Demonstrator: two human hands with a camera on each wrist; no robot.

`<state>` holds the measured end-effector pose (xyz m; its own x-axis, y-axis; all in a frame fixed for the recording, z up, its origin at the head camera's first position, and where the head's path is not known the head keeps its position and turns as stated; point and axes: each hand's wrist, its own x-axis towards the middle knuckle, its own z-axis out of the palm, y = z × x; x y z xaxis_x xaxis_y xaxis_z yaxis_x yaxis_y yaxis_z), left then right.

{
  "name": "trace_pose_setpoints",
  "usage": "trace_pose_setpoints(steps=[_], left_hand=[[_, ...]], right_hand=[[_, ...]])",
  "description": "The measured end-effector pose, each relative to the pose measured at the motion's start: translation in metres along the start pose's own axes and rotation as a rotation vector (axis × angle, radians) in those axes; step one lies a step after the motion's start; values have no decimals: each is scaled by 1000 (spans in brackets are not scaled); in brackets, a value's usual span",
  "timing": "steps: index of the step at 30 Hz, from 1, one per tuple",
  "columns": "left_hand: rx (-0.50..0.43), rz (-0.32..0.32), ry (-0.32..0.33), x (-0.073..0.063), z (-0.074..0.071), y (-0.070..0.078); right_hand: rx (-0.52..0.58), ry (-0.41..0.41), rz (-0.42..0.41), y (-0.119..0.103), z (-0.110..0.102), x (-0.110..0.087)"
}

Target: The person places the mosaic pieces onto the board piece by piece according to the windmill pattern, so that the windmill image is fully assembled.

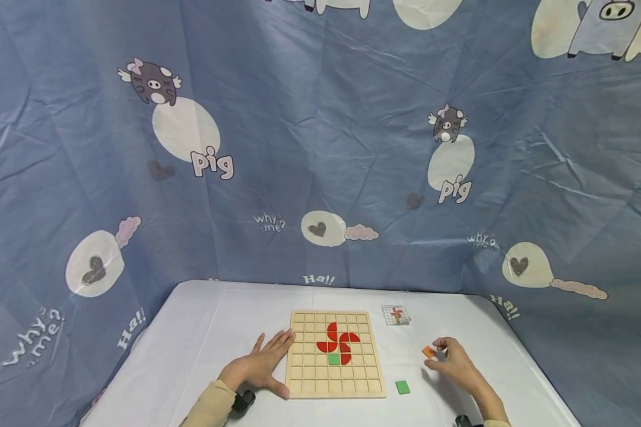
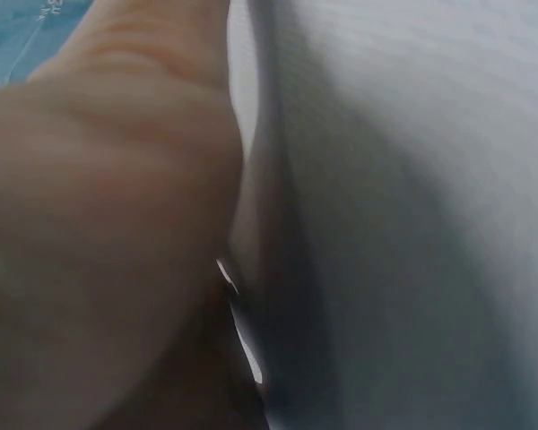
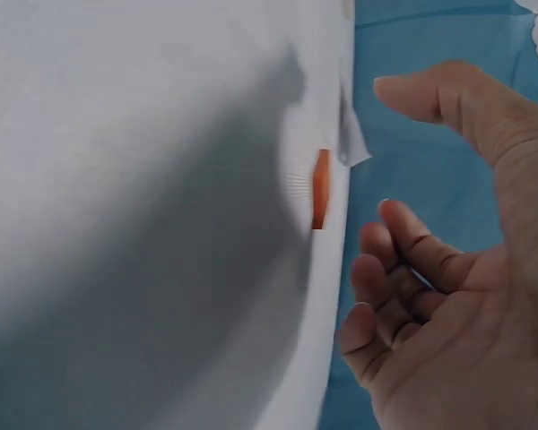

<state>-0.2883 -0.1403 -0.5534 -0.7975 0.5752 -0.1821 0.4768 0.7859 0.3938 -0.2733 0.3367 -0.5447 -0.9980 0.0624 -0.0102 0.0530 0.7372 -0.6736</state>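
A wooden grid board [image 1: 363,384] lies on the white table. Several red quarter-round pieces [image 1: 346,359] form a pinwheel on it, with a green square [image 1: 333,359] below. My left hand [image 1: 262,363] is spread along the board's left side, its fingertips and thumb touching the edge. In the left wrist view, the hand [image 2: 108,215] fills the left half and its fingers are hidden. Over the table's right part, my right hand [image 1: 457,369] hovers around an orange piece [image 1: 428,352]. The right wrist view shows thumb and fingers apart, with the orange piece [image 3: 320,190] on the tabletop, untouched.
A loose green square [image 1: 403,387] lies right of the board's lower corner. Beyond the board's right side is a small clear card [image 1: 388,318] bearing a red pinwheel on a grid. A blue patterned curtain [image 1: 320,148] hangs behind the white table [image 1: 219,320].
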Motion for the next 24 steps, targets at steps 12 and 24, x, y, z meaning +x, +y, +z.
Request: trace_pose_setpoints(steps=[12,24], left_hand=[[2,6,-1,-1,-2,-1],[-4,25,5,-2,-1,-2]], right_hand=[[-75,-1,67,8,12,13],[-88,12,79,8,15,16]])
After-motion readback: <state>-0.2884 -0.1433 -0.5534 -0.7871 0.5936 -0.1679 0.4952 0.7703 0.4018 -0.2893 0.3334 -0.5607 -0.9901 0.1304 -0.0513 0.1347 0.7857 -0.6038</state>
